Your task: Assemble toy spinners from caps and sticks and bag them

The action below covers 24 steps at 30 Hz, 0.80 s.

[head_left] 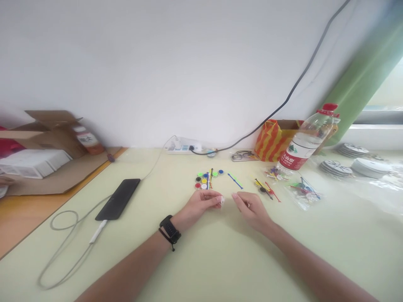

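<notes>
Between the thumb and fingers of my left hand (206, 200) is a small white piece (222, 201), mostly covered by the fingertips. Just to the right, my right hand (252, 207) is closed with thumb against curled fingers; whether anything is inside is hidden. The hands are apart, above the pale table. Beyond my left hand lie several round coloured discs (198, 179) and some thin plastic arrows (208, 178). A blue and green arrow (235, 181) lies on its own past the gap between my hands. More arrows (264, 188) lie beyond my right hand.
Small clear bags of coloured parts (304, 193) lie to the right, near a large water bottle (304, 140) and stacked discs (335, 168). A power strip (184, 147) sits by the wall. On the left are a black phone (118, 199) with its cable and a cardboard box (53, 130).
</notes>
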### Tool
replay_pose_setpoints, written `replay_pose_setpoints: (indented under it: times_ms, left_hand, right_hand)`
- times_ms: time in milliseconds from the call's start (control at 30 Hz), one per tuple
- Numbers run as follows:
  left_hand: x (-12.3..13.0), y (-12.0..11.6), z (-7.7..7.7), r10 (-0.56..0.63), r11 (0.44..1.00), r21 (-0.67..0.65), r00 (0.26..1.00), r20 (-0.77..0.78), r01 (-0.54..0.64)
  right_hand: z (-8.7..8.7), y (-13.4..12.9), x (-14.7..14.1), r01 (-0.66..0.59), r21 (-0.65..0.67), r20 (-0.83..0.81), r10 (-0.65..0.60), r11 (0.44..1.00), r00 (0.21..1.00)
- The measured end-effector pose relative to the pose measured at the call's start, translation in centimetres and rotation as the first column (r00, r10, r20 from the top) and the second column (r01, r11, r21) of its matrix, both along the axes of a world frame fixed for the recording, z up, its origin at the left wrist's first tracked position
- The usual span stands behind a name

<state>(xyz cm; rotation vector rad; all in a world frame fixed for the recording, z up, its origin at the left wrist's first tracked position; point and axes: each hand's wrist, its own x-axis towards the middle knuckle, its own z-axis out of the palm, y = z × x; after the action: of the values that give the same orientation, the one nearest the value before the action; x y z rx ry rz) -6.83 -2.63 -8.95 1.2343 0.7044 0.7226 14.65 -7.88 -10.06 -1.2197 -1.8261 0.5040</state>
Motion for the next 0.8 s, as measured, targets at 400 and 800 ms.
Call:
replay_pose_setpoints:
  times_ms: [400,800]
  left_hand:
    - [-0.1,0.1,-0.1,-0.039,0.999,0.025,0.999,0.009,0.038]
    - [-0.1,0.0,-0.1,-0.023,1.0,-0.004,1.0,0.007,0.023]
  right_hand:
    - [0.2,-0.4,-1.3,-0.092,-0.137,-0.235,0.058,0.986,0.97]
    - [-0.3,-0.4,-0.4,-0.003,0.032,-0.011,0.003,0.999,1.0]
